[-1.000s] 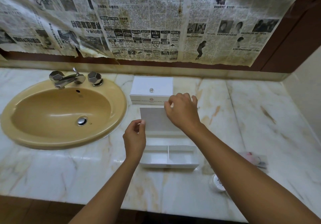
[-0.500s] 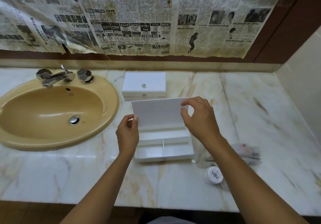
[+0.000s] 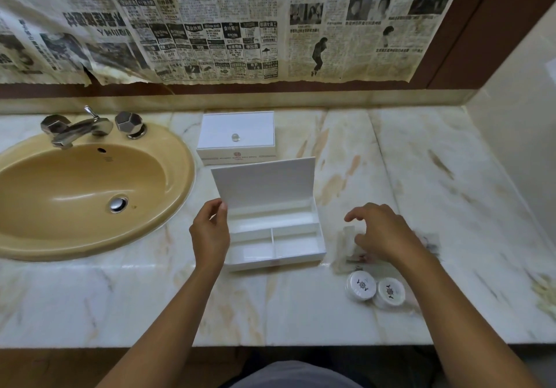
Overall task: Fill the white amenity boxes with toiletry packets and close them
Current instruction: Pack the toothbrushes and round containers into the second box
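A white amenity box [image 3: 275, 244] stands open on the marble counter, its compartments empty and its lid [image 3: 264, 181] raised upright. My left hand [image 3: 210, 232] pinches the lid's lower left corner. My right hand [image 3: 380, 232] hovers with loosely curled fingers over clear toiletry packets [image 3: 349, 252] lying right of the box; whether it touches them I cannot tell. Two round white wrapped items [image 3: 374, 288] sit in front of the packets. A second white amenity box [image 3: 237, 136] with a small knob stands closed behind the open one.
A tan oval sink [image 3: 87, 189] with a chrome tap [image 3: 81, 127] fills the left of the counter. Newspaper covers the mirror on the wall behind. A side wall bounds the counter on the right. The counter's front edge runs below my forearms.
The lid has swung further upright. My right hand let go of the lid's right corner and moved right and down over the packets. My left hand still holds the lid.
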A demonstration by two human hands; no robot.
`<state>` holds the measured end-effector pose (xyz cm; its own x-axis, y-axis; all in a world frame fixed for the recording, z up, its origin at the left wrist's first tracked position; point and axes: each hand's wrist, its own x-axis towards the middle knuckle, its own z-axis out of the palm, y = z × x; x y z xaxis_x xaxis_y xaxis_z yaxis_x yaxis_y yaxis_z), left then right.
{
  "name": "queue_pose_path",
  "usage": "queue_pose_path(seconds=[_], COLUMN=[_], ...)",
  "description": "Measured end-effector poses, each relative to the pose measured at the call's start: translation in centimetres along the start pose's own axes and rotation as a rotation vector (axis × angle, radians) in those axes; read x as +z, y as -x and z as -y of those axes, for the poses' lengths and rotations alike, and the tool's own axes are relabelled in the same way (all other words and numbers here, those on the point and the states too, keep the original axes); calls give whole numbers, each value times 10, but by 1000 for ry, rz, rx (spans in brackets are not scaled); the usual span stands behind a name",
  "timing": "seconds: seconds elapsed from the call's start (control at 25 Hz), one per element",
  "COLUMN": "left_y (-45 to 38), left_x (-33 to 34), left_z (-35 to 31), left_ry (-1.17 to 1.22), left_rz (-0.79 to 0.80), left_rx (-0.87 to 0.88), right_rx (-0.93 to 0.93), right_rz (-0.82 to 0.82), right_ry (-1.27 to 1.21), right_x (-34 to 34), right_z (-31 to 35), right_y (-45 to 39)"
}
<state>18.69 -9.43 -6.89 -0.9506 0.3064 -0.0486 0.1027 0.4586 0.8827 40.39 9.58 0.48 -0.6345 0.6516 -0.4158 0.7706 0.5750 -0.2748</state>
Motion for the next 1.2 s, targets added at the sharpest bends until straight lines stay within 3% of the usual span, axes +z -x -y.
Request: queue_pose_path(seconds=[0.24, 0.52, 0.76, 1.0, 1.2], left_y=[1, 1, 0, 0, -2], left_x=[3, 2, 3, 2, 2], left_z=[0, 1, 1, 2, 3], left_ry=[-17, -31, -23, -16, 11], left_rz=[-28, -32, -27, -23, -16], left_rx=[15, 17, 6, 5, 0], right_rx=[56, 58, 90, 73, -74], right_rz=[67, -151, 24, -159, -325], right_ry=[19, -52, 87, -18, -15], right_x=[22, 33, 33, 28, 13], right_z=[-13, -9, -21, -14, 11], right_y=[-1, -8, -6, -6, -5])
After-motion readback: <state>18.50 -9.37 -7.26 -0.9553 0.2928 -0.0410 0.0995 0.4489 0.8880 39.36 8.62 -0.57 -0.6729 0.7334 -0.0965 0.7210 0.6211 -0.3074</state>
